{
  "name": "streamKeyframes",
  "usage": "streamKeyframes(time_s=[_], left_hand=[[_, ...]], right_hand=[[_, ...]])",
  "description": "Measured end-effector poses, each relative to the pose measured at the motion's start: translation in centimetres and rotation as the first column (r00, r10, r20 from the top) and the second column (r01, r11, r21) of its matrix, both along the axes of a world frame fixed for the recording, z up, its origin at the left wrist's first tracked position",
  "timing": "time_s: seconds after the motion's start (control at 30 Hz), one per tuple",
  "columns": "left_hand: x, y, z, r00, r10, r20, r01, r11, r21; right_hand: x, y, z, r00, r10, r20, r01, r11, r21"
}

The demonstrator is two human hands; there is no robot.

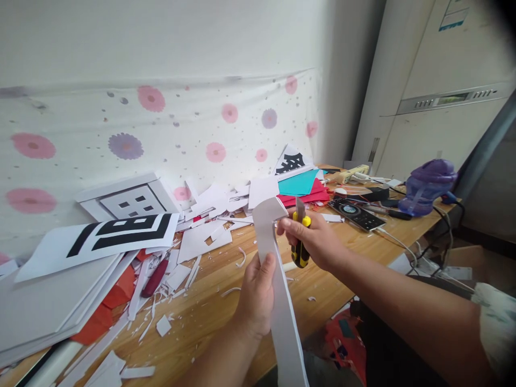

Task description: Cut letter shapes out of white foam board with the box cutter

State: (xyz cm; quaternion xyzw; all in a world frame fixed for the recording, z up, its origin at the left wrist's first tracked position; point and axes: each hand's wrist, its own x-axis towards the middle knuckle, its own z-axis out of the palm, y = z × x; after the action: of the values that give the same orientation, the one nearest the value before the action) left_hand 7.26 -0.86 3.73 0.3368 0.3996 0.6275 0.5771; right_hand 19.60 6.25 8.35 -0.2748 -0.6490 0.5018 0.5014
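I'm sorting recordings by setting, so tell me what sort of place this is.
Probably a room at home used for craft work: white scraps litter the wooden table, a yellow-and-black utility knife is in the right hand, and a flower-patterned sheet hangs along the wall.

Left hand (260,293) gripping white strip (278,290), right hand (318,239) holding cutter (300,236)

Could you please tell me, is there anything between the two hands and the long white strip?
Nothing visible does. The left hand grips the white strip directly. The right hand, which holds the yellow-and-black cutter, is close to the strip's edge; whether it touches there is unclear.
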Motion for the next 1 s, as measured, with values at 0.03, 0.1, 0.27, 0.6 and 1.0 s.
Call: streamKeyframes(time_s=[0.03,0.1,0.27,0.6,1.0], left_hand=[[0.1,0.0,0.0,1.000,0.012,-0.017,-0.012,1.000,0.020],[0.2,-0.1,0.0,0.999,0.000,-0.053,0.001,0.999,0.034],[-0.1,-0.3,0.4,0.991,-0.096,-0.095,0.090,0.994,-0.061],[-1.7,0.7,1.7,0.998,0.045,-0.032,-0.045,0.999,0.026],[-1.5,0.5,2.4,0.989,-0.022,0.148,0.035,0.995,-0.088]], right_hand=[[0.0,-0.1,0.3,0.998,-0.045,-0.037,0.044,0.999,-0.025],[0.2,0.0,0.8,0.987,-0.152,-0.059,0.148,0.987,-0.069],[0.5,0.2,1.4,0.965,-0.264,-0.003,0.260,0.952,-0.159],[-0.9,-1.7,0.2,0.992,-0.094,0.083,0.091,0.995,0.035],[-1.2,-1.9,-1.7,0.519,-0.575,0.633,-0.153,0.666,0.730]])
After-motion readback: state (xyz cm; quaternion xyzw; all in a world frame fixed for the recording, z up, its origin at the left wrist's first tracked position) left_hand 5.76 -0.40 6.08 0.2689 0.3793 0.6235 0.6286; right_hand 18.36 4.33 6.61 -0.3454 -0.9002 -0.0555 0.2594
